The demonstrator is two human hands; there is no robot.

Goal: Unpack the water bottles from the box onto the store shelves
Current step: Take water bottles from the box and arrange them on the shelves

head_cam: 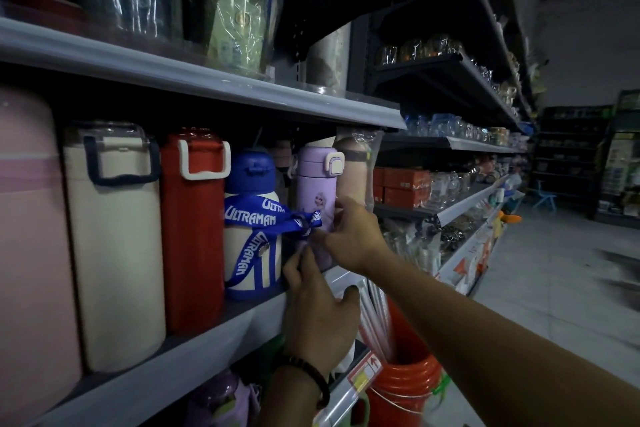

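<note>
Left hand (313,302) and right hand (349,236) seemingly pinch the blue printed fabric strap (249,215), best tucked left, off the lilac metal bottle (315,184).

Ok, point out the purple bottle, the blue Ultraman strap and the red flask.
purple bottle (313,186): head view, body under the lid.
blue Ultraman strap (249,213): head view, the lettered band.
red flask (192,236): head view, mid body.

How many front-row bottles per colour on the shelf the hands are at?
Pink bottle: 1
Cream bottle: 1
Red bottle: 1
Blue-capped Ultraman bottle: 1
Lilac bottle: 1
Wrapped peach bottle: 1
Total: 6
</note>
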